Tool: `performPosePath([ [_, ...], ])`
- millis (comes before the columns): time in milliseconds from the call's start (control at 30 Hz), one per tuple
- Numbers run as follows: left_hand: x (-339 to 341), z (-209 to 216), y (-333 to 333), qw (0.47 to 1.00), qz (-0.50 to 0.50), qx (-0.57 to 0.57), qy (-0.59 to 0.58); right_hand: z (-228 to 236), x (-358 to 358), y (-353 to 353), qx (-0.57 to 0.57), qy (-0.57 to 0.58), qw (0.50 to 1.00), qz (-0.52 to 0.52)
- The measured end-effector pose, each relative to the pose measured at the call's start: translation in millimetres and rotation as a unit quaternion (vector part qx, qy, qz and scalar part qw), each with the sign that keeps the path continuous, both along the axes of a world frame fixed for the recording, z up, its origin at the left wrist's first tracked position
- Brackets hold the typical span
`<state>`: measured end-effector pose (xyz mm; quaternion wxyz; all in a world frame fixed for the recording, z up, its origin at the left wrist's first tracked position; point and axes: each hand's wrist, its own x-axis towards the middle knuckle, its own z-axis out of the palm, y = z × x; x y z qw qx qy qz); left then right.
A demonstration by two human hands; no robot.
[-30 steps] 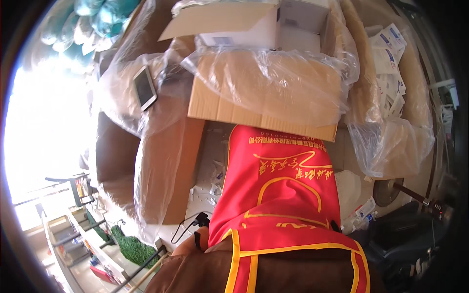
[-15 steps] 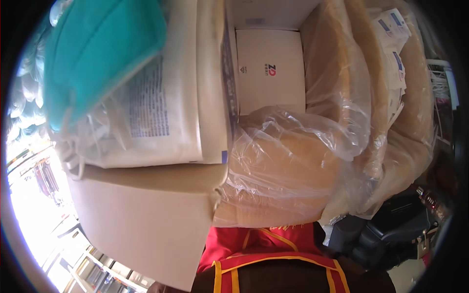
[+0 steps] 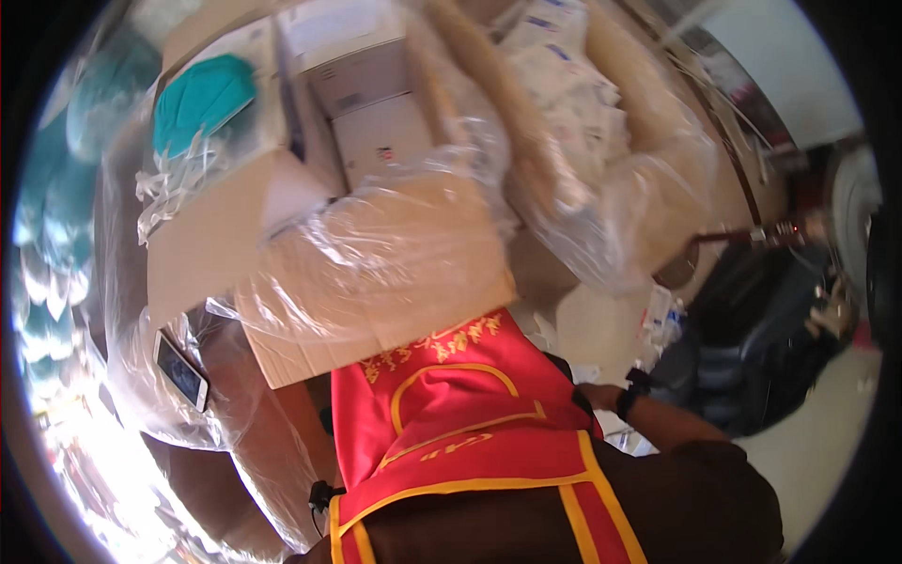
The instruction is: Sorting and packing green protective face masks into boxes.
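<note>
My right hand [image 3: 598, 396] is beside the right edge of the red apron [image 3: 442, 414], with a dark band on its wrist. Its fingers are partly hidden and too unclear to show a grip. No part of my left hand can be made out. Ahead of me stands an open cardboard box [image 3: 310, 348] lined with clear plastic, holding white boxes [image 3: 381, 136]. To its left, a teal face mask [image 3: 202, 101] with white straps [image 3: 174, 183] lies on top of a carton [image 3: 202, 249].
On the right, another plastic-lined box [image 3: 648, 211] holds several white packets [image 3: 568, 94]. A phone [image 3: 180, 371] lies on plastic at the left. A black chair-like object [image 3: 742, 348] and a fan-like round object [image 3: 850, 202] stand at the right. Teal masks [image 3: 56, 207] hang in piles at far left.
The view has drawn back and turned, so the boxes look smaller and farther off. My right hand, the phone and more of the apron have come into view.
</note>
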<state>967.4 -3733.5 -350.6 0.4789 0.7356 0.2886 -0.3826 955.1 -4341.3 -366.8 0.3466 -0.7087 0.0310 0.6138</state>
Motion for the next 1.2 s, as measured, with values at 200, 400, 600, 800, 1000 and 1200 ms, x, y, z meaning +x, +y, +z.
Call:
performPosePath([
  [200, -29, -7, 14, 0.998, -0.026, -0.014, -0.062, -65, -53, -8, -0.046, -0.119, 0.987, -0.097],
  [400, -38, -38, -22, 0.987, -0.014, -0.122, -0.099, -90, -89, -21, -0.034, -0.322, 0.939, -0.116],
  [600, -98, -51, -35, 0.949, 0.144, -0.256, -0.111, 76, 52, 29, -0.056, -0.457, 0.883, -0.087],
  [800, -102, -59, -61, 0.839, 0.285, -0.462, -0.038, 152, 155, 112, 0.119, -0.542, 0.822, -0.127],
  [1000, -64, 60, -80, 0.979, -0.038, -0.042, -0.197, 154, 191, 163, 0.110, -0.517, 0.846, -0.071],
  [1200, -31, 56, -98, 0.951, 0.124, 0.101, -0.265, 141, 187, 170, 0.107, -0.445, 0.885, -0.078],
])
